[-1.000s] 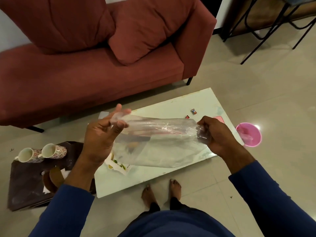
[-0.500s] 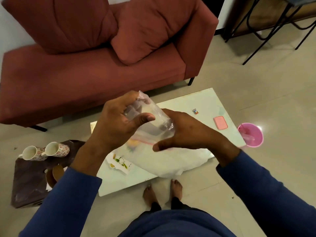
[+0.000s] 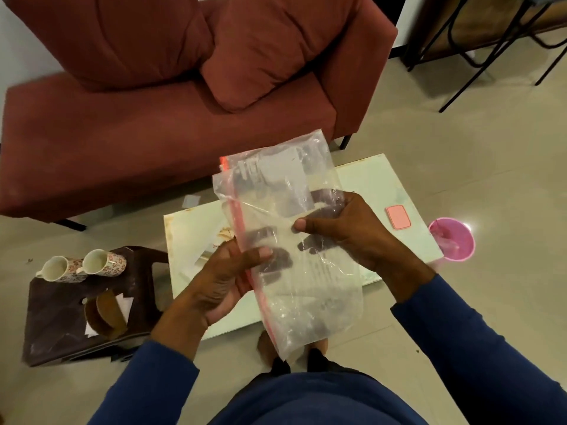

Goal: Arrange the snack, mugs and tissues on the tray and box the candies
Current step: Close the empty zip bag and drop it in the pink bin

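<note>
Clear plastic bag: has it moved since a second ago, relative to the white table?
Yes. The clear plastic bag was stretched sideways across the white table; now both hands hold it lengthwise, red zip edge at left, top reaching past the table's far edge.

Red sofa (image 3: 171, 142) with two back cushions beyond my worktop (image 3: 383, 185), pink bucket (image 3: 452, 240) on the floor just right of it, small pink case (image 3: 398, 216) on its right end, black metal chair legs (image 3: 478, 47) at upper right.

Bag blocks the middle of the table

The clear bag (image 3: 294, 256) screens the table (image 3: 368, 185); right of it only a pink case (image 3: 398, 216) lies, apparently alone.
</note>
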